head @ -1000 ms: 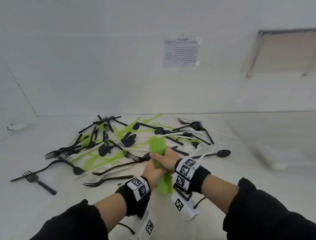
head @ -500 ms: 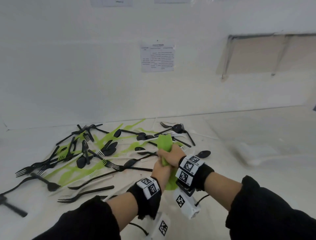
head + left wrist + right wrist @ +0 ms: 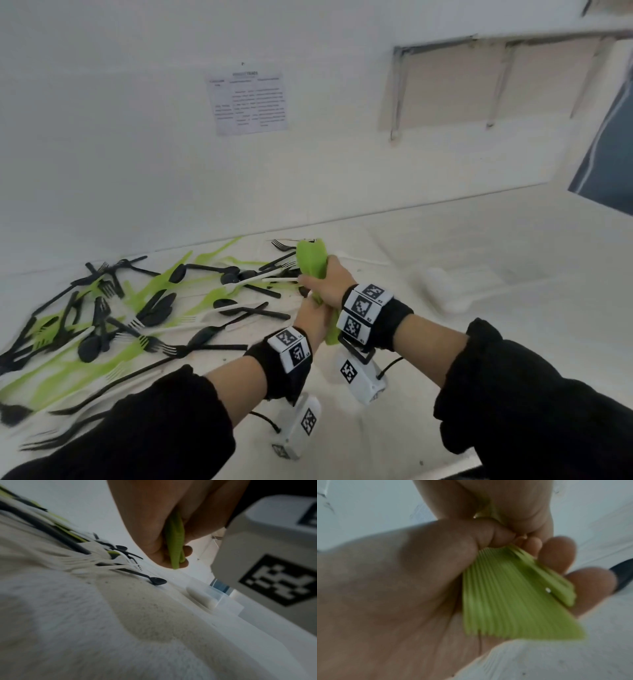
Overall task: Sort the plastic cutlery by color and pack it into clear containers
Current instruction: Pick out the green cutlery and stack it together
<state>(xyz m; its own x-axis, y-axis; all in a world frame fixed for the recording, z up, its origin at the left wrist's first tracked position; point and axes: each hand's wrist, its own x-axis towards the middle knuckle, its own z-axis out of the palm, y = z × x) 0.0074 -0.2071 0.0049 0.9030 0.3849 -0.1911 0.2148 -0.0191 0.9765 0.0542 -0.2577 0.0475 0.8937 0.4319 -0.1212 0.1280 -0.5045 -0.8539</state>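
You held the stack of green cutlery point(image 3: 310, 263) upright above the table point(image 3: 445, 428), as it had been a second before. Your right hand point(image 3: 329, 281) was clenched around its upper part and your left hand point(image 3: 313, 320) gripped the lower part, the handles nested tight. What changed was your view: it had swung right, toward the clear container point(image 3: 455, 287) lying well apart on the table. I judge the bundle was squared and ready to pack. Black, white and green pieces point(image 3: 137, 308) remained scattered to the left.
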